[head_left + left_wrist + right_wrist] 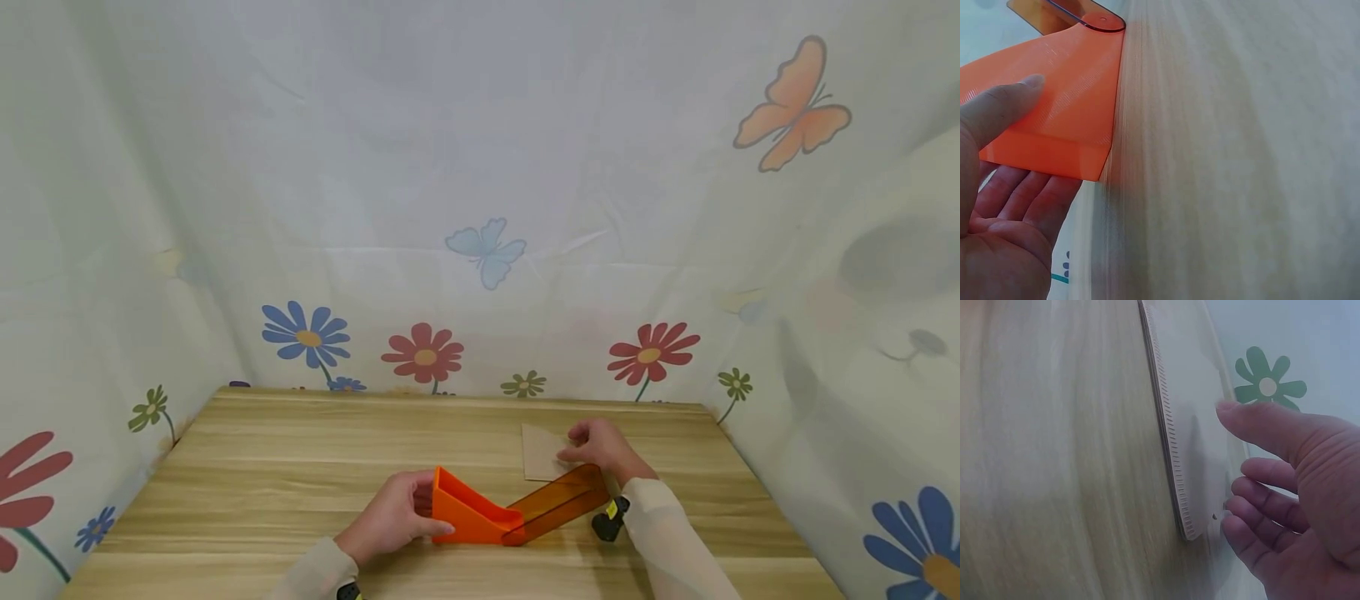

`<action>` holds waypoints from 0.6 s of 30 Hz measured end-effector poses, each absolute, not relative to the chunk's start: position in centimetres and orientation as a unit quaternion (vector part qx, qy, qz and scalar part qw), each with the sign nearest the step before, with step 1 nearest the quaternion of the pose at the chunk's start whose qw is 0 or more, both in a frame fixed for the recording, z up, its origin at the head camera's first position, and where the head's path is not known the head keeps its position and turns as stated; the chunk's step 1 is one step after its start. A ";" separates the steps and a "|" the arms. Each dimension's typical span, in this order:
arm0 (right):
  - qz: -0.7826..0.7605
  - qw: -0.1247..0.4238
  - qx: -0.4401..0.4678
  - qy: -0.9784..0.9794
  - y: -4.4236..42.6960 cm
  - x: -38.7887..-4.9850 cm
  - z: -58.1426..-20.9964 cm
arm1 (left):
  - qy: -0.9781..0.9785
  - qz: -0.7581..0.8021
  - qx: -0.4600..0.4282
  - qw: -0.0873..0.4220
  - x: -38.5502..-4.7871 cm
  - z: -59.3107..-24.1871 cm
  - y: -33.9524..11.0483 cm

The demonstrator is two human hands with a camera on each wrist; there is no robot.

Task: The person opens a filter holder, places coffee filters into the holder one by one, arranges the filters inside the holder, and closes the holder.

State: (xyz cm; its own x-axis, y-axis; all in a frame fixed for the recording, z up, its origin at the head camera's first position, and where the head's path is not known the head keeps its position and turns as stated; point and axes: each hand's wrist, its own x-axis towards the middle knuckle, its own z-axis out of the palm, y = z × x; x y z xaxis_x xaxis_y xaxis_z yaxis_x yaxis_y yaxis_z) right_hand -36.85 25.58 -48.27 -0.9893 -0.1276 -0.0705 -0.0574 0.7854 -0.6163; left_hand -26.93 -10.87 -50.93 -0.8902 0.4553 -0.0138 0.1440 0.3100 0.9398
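An orange coffee filter holder (474, 515) stands on the table with its see-through amber lid (558, 500) swung out to the right. My left hand (401, 512) grips the holder's left end; in the left wrist view the thumb (1007, 106) lies on one orange side and the fingers are behind it. Flat on the wood beyond the lid lies a thin stack of tan paper coffee filters (1194, 434) with a crimped edge. Over the stack's right side is my right hand (600, 446), fingers loosely bent and thumb apart from them. Whether its fingertips touch the paper I cannot tell.
The wood-grain table (315, 446) reaches back to a pale curtain (360, 183) printed with flowers and butterflies, which also hangs at both sides. A black wrist device (611, 518) is at my right wrist, close to the amber lid.
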 end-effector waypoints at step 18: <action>-0.330 0.064 -0.031 0.941 26.1 -38.8 -50.6 | 0.792 0.563 0.188 0.142 -26.9 -50.9 -10.9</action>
State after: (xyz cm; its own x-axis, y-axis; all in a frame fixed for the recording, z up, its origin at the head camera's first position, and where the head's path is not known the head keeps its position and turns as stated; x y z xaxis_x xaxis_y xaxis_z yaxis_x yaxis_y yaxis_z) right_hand -38.83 26.09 -50.61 -0.9898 -0.1011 -0.1002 -0.0164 0.7805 -0.6250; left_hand -26.87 -10.92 -50.85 -0.8894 0.4570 -0.0133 0.1377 0.2955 0.9454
